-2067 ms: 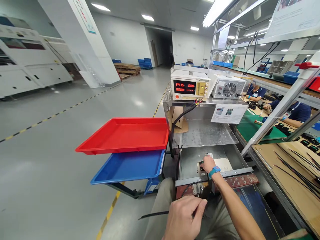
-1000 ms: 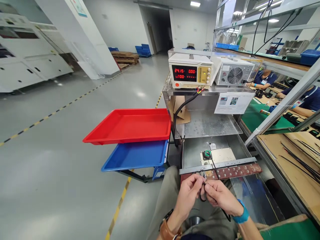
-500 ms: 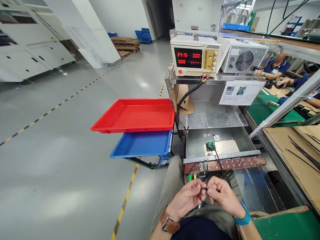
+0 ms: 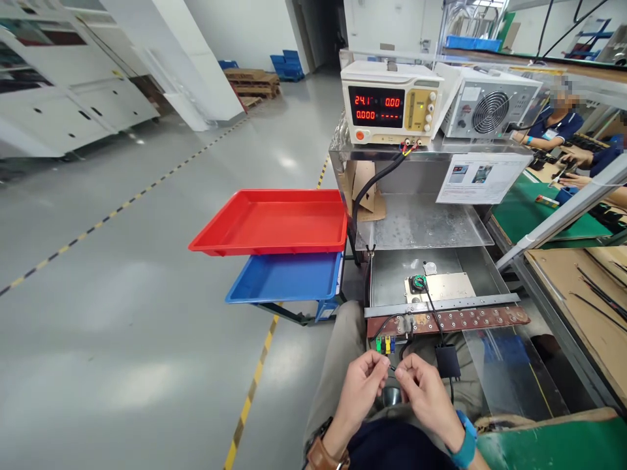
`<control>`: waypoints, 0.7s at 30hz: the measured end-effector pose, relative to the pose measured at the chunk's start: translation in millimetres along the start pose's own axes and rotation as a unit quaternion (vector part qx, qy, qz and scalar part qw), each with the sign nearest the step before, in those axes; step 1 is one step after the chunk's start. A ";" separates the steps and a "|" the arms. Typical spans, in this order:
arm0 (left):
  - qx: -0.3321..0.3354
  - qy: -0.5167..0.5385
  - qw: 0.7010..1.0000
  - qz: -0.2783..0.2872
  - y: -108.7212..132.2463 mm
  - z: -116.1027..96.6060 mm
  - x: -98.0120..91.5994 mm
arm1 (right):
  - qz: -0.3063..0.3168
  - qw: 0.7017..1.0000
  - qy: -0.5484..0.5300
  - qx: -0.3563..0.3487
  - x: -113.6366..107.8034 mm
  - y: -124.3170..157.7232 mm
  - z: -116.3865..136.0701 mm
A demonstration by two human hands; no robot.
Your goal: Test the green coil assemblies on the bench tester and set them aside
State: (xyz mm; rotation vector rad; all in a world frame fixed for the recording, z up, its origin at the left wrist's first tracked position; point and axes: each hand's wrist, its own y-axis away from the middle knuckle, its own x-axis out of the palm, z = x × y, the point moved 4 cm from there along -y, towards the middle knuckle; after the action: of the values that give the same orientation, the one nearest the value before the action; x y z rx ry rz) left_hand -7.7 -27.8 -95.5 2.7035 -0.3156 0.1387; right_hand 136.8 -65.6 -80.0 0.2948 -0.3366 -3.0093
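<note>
My left hand (image 4: 363, 386) and my right hand (image 4: 427, 394) meet low in the view, in front of my lap. Both have thumb and forefinger pinched on a short, thin black wire (image 4: 392, 368) that bridges the small gap between them. Its ends are hidden by my fingers. Just beyond the left fingertips hang green, yellow and blue connectors (image 4: 386, 345). A small black box (image 4: 447, 361) dangles on a cable to the right of my right hand. Behind it, a silver metal unit (image 4: 453, 287) with a green-ringed round connector (image 4: 418, 282) lies in the metal tray (image 4: 389, 264).
A perforated brown strip (image 4: 465, 318) runs along the tray's front edge. Above stands a power supply (image 4: 392, 104) with lit red digits. To the left are a red tray (image 4: 289, 225) and a blue tray (image 4: 289, 281). Co-workers sit at the right, beyond a metal post (image 4: 563, 202).
My hands have drawn slightly apart, showing the wire between them. My right hand has shifted so the black box is now uncovered. The whole view has turned slightly left.
</note>
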 end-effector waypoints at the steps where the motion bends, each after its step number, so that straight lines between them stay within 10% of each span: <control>1: -0.016 -0.001 1.000 0.009 -0.8 0.1 -3.6 | -0.002 0.999 0.039 -0.021 0.0 2.2 4.1; 7: -0.099 0.010 0.983 0.155 -7.3 -13.4 -23.4 | 0.008 0.957 0.223 -0.187 -1.7 16.7 24.7; 12: -0.153 0.042 0.959 0.236 -18.9 -10.7 -26.9 | 0.043 0.982 0.113 -0.146 1.5 4.6 25.5; 21: 0.014 0.005 0.995 -0.103 -30.3 25.1 -35.7 | -0.097 0.993 0.070 0.013 15.4 -42.3 -6.5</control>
State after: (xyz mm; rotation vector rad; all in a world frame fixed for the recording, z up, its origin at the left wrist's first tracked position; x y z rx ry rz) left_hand -33.8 -4.1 -135.2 2.7417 -0.0295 0.0974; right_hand 119.8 -27.7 -98.7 0.5693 -0.3527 -3.1506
